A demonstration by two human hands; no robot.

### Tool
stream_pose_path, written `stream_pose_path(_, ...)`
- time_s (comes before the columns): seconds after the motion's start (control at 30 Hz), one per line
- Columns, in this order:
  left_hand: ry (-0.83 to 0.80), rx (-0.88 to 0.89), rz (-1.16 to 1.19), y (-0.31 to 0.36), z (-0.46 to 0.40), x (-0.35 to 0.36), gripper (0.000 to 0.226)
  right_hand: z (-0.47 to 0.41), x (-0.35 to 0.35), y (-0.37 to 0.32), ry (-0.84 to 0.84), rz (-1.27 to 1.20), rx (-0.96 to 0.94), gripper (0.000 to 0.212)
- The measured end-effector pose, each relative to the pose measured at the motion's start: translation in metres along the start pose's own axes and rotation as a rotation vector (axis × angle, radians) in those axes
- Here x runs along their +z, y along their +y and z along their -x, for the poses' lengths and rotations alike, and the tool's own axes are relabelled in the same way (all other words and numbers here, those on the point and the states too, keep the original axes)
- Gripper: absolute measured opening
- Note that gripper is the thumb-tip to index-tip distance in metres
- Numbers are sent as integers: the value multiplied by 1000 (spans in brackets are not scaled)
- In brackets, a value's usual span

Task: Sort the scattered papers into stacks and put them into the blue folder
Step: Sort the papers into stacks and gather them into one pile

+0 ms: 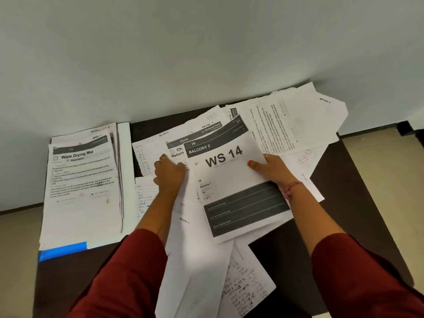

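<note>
The "WS 14" sheet (229, 180) lies on top of the scattered papers (293, 125), its long axis running away from the person. The right hand (268, 168) grips its right edge, thumb on top. The left hand (169, 173) pinches loose sheets at its left. The blue folder (62, 250), already bearing a stack (82, 180), lies off left, nearer the left hand. Dark surface (344, 191); pale wall (206, 53) behind.

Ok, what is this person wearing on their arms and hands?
Dark red sleeves cover both forearms, stopping short of the wrists. The right hand has a pink-red thread band at the wrist and orange-painted nails. The left hand wears a ring on one finger.
</note>
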State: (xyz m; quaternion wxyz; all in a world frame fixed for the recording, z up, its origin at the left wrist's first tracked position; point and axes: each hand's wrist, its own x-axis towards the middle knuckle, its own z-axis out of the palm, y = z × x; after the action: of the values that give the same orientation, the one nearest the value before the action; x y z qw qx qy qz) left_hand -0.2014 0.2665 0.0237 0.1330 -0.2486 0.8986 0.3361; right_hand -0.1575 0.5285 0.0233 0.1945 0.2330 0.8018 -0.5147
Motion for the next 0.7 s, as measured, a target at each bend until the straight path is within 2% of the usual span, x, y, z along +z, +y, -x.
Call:
stream_pose_path(0.1,18,14,95,-4,-2,0,40,-8,14,-13,35,77,-24,51)
stream_pose_path(0.2,-17,16,170,-5,-1,-2,31,-12,24,-18,71,123,-39,43)
stream_pose_path(0.27,-76,63,126,-6,-2,-4,20,-11,30,-21,70,109,-37,39)
stream_pose_path(0.4,-162,147,2,-9,-5,-12,26,-4,37,-20,81,22,-63,33)
stream_pose_path(0.5,-138,198,-38,-8,-3,-23,28,2,39,-23,85,-37,-105,20)
stream_pose_path(0.6,-105,243,56,-4,1,-32,29,9,38,-29,128,-102,-152,26)
stream_pose_path(0.7,-151,304,341,1,3,-41,19,14,35,-37,142,-176,-182,38)
